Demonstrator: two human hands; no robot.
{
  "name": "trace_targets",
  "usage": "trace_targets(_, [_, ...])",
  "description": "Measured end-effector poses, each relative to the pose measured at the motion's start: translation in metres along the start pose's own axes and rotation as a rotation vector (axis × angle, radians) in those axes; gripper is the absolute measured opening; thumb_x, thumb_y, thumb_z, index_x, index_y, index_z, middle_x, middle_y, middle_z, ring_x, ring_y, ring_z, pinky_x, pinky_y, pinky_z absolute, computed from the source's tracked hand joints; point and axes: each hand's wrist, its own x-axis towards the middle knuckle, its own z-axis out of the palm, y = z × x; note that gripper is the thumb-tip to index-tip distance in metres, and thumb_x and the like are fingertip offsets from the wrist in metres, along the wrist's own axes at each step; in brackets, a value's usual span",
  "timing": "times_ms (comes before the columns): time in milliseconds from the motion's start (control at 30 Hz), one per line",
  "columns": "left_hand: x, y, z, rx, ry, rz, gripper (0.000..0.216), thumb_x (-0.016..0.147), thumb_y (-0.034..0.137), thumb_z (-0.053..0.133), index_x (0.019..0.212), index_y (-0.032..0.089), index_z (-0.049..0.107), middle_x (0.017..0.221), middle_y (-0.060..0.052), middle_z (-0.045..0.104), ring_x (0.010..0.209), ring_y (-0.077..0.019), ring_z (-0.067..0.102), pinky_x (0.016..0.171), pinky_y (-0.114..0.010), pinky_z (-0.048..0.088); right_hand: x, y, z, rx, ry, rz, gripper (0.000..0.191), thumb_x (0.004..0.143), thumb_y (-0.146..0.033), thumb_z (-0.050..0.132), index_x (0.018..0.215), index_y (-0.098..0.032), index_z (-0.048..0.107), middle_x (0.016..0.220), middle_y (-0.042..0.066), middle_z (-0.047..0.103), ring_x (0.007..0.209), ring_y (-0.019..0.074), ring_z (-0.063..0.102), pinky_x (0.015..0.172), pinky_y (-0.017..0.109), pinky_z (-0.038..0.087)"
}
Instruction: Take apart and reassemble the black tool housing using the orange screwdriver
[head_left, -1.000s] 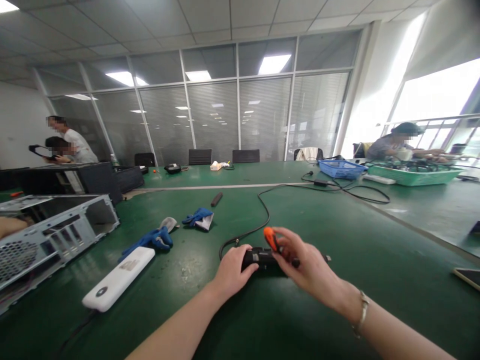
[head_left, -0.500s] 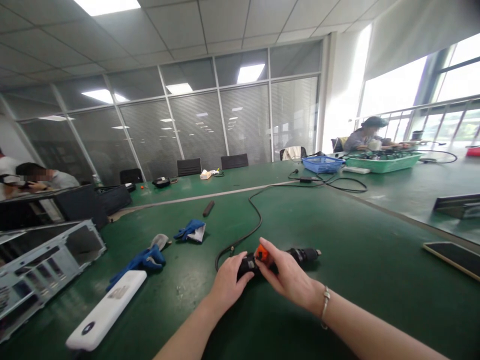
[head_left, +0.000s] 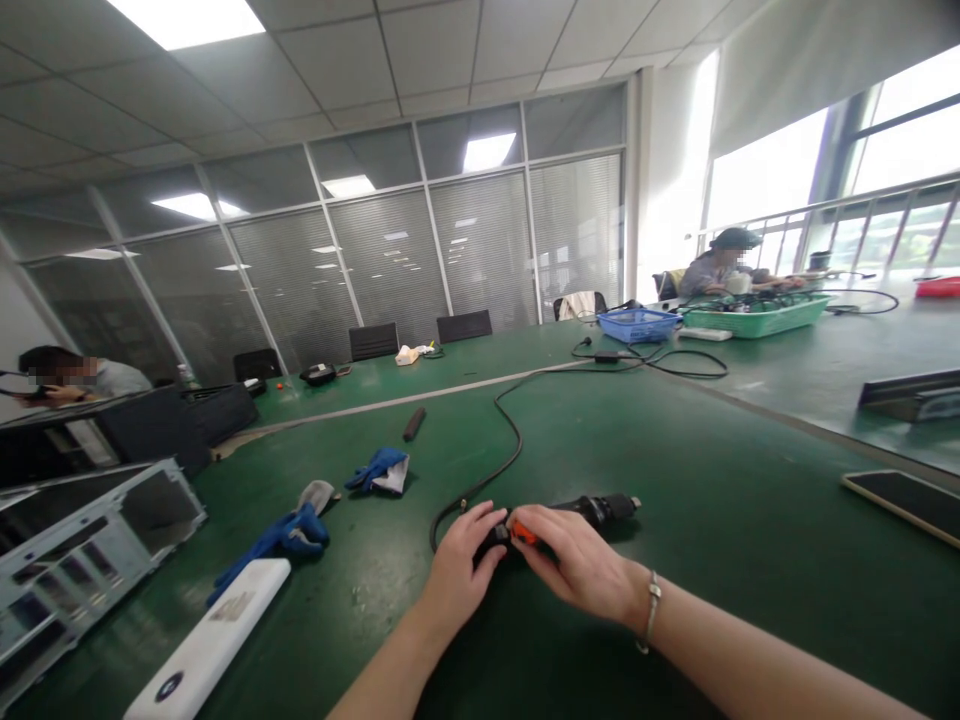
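A black corded power tool (head_left: 592, 511) lies on the green table (head_left: 712, 520) in front of me, its metal tip pointing right. My left hand (head_left: 459, 570) grips the tool's rear end where the black cable (head_left: 510, 440) enters. My right hand (head_left: 577, 565) rests over the tool's middle, fingers pinching a small orange part (head_left: 523, 534) against the body. Most of the orange part is hidden under my fingers.
Two blue gloves (head_left: 375, 470) (head_left: 289, 535) and a white flat device (head_left: 202, 650) lie to the left, beside an open computer case (head_left: 82, 560). A phone (head_left: 904, 495) lies at right. Far off stand a blue basket (head_left: 637, 325) and a green tray (head_left: 757, 318); people sit at both sides.
My right hand has brought the orange part down from above the tool onto its body. The view has shifted right and up; the left hand keeps its hold.
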Motion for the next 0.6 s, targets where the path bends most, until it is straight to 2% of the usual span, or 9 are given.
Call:
trace_targets(100, [0.003,0.001,0.001,-0.055,-0.003,0.052,0.029,0.089,0.017,0.054,0.114,0.025,0.066,0.131,-0.007,0.059,0.120,-0.0240,0.055,0.105,-0.042,0.042,0.005,-0.003,0.000,-0.029,-0.037,-0.008,0.037,0.094,-0.015,0.043,0.131,-0.015,0.038,0.106,0.013,0.065,0.095,0.0196,0.064,0.077,0.031,0.056])
trace_targets(233, [0.008,0.003,0.004,-0.133,0.020,0.080,0.023,0.086,0.014,0.056,0.102,0.022,0.070,0.124,-0.007,0.063,0.114,-0.0230,0.058,0.102,-0.038,0.044,0.008,-0.005,0.002,-0.078,-0.027,0.117,0.028,0.093,-0.026,0.051,0.121,-0.021,0.048,0.102,0.010,0.063,0.085,0.0184,0.063,0.069,0.030,0.054])
trace_targets(300, [0.009,0.005,0.005,-0.147,0.041,0.064,0.019,0.086,0.014,0.057,0.096,0.021,0.071,0.120,-0.007,0.065,0.110,-0.0223,0.060,0.099,-0.036,0.046,0.009,-0.005,0.002,-0.054,-0.028,0.164,0.028,0.094,-0.025,0.050,0.122,-0.022,0.049,0.099,0.009,0.063,0.084,0.0177,0.062,0.070,0.030,0.054])
trace_targets(367, [0.009,0.008,0.006,-0.144,0.055,0.049,0.015,0.086,0.015,0.058,0.092,0.020,0.071,0.117,-0.007,0.066,0.107,-0.0224,0.061,0.097,-0.036,0.047,0.010,-0.006,0.001,-0.011,-0.037,0.150,0.032,0.096,-0.020,0.045,0.128,-0.021,0.046,0.101,0.009,0.064,0.087,0.0178,0.062,0.074,0.031,0.055])
trace_targets(500, [0.008,0.007,0.006,-0.131,0.050,0.052,0.019,0.086,0.015,0.057,0.100,0.020,0.069,0.118,-0.008,0.065,0.111,-0.0235,0.059,0.099,-0.039,0.046,0.012,-0.010,-0.001,-0.005,-0.014,0.056,0.043,0.095,-0.014,0.042,0.137,-0.018,0.036,0.110,0.013,0.063,0.097,0.0202,0.061,0.084,0.037,0.053])
trace_targets(600, [0.007,0.004,0.006,-0.136,0.041,0.062,0.023,0.087,0.013,0.055,0.105,0.021,0.067,0.121,-0.008,0.063,0.113,-0.0236,0.057,0.101,-0.039,0.044,0.012,-0.010,-0.002,-0.054,0.000,0.072,0.040,0.092,-0.016,0.047,0.132,-0.020,0.043,0.112,0.013,0.061,0.098,0.0213,0.060,0.082,0.038,0.053])
